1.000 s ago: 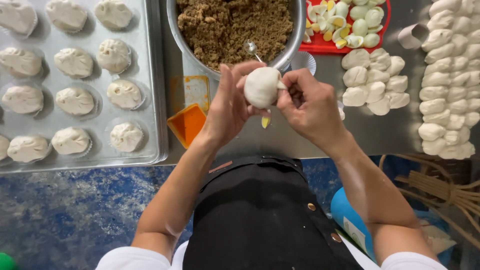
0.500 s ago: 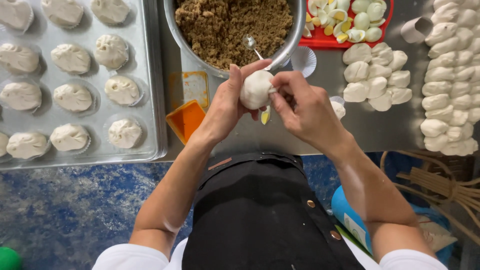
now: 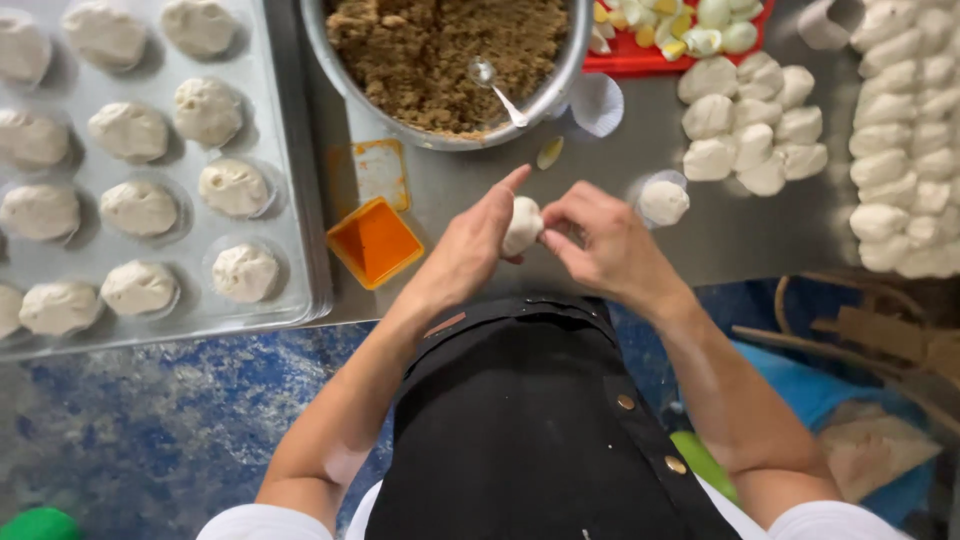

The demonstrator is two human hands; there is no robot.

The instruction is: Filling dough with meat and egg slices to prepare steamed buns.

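Note:
A white dough ball (image 3: 522,224) is held between both hands over the steel table (image 3: 700,250). My left hand (image 3: 470,245) cups it from the left, forefinger raised. My right hand (image 3: 605,240) pinches its right side with the fingertips. Just beyond the hands stands a large metal bowl (image 3: 330,60) of brown crumbly filling (image 3: 440,50) with a spoon (image 3: 495,88) in it. Another dough ball (image 3: 663,201) rests on a paper disc beside my right hand.
A metal baking tray (image 3: 290,200) with several shaped dough pieces lies at the left. An orange square container (image 3: 375,240) sits by it. Plain dough portions (image 3: 750,130) are piled at the right, a red tray (image 3: 640,62) of egg pieces behind. A loose paper disc (image 3: 597,103) lies near the bowl.
Both hands with the dough ball have dropped lower in view, nearer my body, as the camera shifted. The ball sits deeper between the fingers, more covered than before.

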